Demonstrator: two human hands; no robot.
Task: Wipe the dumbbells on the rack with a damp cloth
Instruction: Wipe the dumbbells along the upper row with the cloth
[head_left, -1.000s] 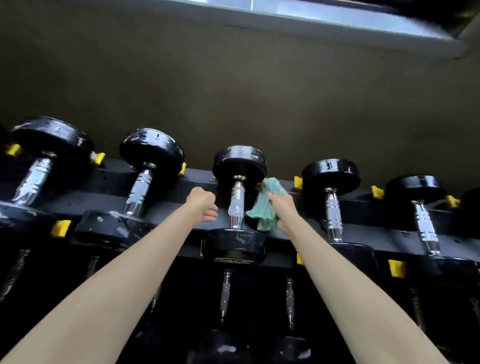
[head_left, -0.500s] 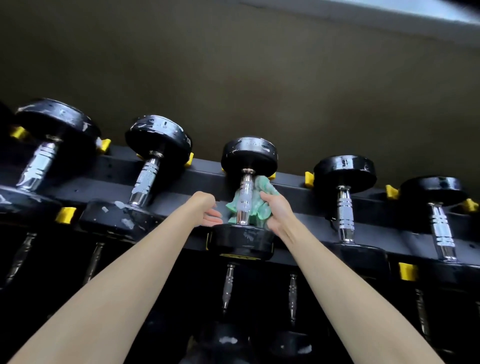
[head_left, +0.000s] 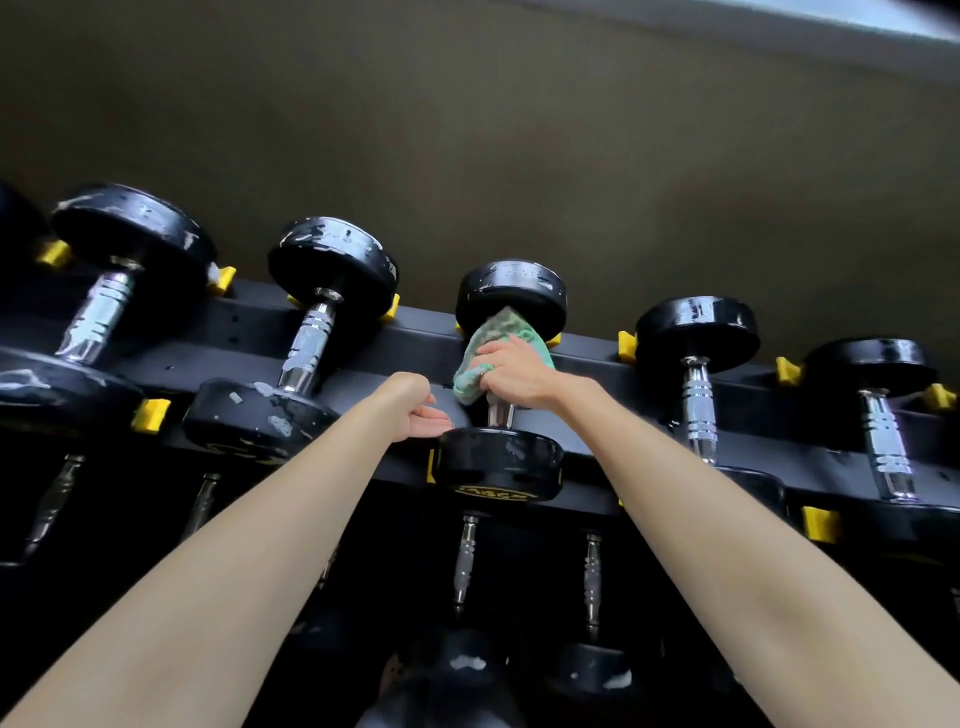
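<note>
Most of the middle dumbbell (head_left: 511, 296) is hard to see at its chrome handle (head_left: 500, 414): the right hand (head_left: 514, 371) curls its fingers round it through a nubbly green cloth (head_left: 496, 332), leaving only a shiny stub. The left hand (head_left: 415, 410), fingers loosely bent and holding nothing, sits just beside the scuffed near head (head_left: 498, 460). The lower row (head_left: 465, 561) on the black rack (head_left: 249, 332) sinks into shadow.

Dim olive-brown wall (head_left: 519, 130), pale window strip (head_left: 883, 18) at top right

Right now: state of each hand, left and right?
Left hand: open, fingers loosely curled, holding nothing.
Right hand: closed, gripping the green cloth around the middle dumbbell's handle.
</note>
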